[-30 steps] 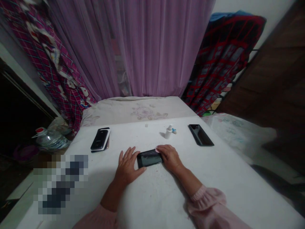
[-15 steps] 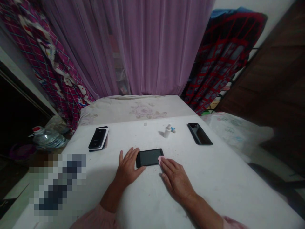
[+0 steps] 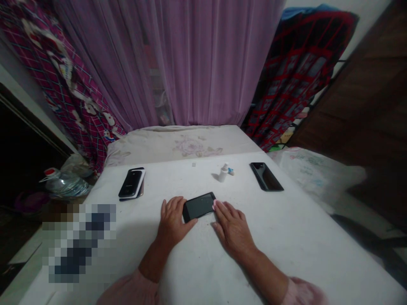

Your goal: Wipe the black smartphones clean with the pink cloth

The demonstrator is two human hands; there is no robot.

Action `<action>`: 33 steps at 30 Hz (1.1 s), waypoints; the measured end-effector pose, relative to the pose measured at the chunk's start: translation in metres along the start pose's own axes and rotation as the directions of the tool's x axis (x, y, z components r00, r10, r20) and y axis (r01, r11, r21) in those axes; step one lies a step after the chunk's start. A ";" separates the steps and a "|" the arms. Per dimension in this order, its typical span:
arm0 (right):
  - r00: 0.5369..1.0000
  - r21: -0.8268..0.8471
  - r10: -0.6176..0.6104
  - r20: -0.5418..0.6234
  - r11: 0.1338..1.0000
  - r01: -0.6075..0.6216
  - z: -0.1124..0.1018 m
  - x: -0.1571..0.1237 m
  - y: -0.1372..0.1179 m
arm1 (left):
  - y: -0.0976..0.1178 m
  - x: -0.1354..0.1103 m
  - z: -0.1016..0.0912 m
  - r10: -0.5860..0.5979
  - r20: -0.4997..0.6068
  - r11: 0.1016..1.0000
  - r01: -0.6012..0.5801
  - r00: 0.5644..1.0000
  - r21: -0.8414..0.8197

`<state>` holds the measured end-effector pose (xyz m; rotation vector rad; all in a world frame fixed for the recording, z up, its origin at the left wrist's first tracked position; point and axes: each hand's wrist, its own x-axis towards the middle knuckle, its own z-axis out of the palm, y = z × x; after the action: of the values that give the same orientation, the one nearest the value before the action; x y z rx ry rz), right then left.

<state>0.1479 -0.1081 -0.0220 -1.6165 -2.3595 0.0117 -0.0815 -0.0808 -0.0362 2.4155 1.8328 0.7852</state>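
A black smartphone [image 3: 199, 207] lies screen up on the white-covered table, its right end angled away from me. My left hand [image 3: 173, 218] clasps its left end, with fingers at the far edge and thumb at the near edge. At the right end, my right hand [image 3: 233, 228] presses a small pink pad [image 3: 215, 205] against the phone's edge. Most of the pad is hidden under the fingertips. Beyond the phone stands a small white spray bottle [image 3: 223, 173], with a small blue-and-white item [image 3: 230, 171] beside it.
Stacked phones [image 3: 132, 183] lie at the left, and another dark phone [image 3: 266, 176] at the right. A small pale square [image 3: 193, 164] rests farther back. Off the table's left side is a large water bottle [image 3: 65, 184]. Purple curtains [image 3: 203, 63] hang behind the table.
The phone has turned slightly, its right end swinging away from me. My right hand and the pink pad have moved a little farther away along with that end. My left hand keeps its hold.
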 end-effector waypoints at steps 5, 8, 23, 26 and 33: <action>0.994 0.059 -0.106 -0.026 0.992 0.108 0.003 0.001 -0.018 | 0.006 0.002 -0.003 -0.020 -0.040 0.999 0.019 0.999 -0.031; 0.989 0.103 -0.138 -0.050 0.984 0.143 0.006 0.003 -0.031 | 0.005 0.002 -0.003 -0.019 -0.024 0.999 0.018 1.000 -0.039; 0.995 0.027 0.072 -0.071 0.997 -0.070 0.007 0.004 -0.016 | -0.010 0.000 -0.003 0.019 0.035 0.998 -0.017 0.999 -0.054; 0.990 0.020 0.111 -0.082 0.994 -0.110 0.011 0.006 -0.009 | -0.011 0.000 -0.003 0.034 0.036 0.998 -0.032 0.999 -0.055; 0.999 0.046 0.026 -0.032 0.999 -0.025 0.014 0.005 -0.015 | -0.006 0.000 -0.002 0.019 -0.003 0.998 -0.019 1.000 -0.057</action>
<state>0.1289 -0.1069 -0.0322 -1.6129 -2.2973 0.0432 -0.0875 -0.0797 -0.0364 2.4013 1.7656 0.8310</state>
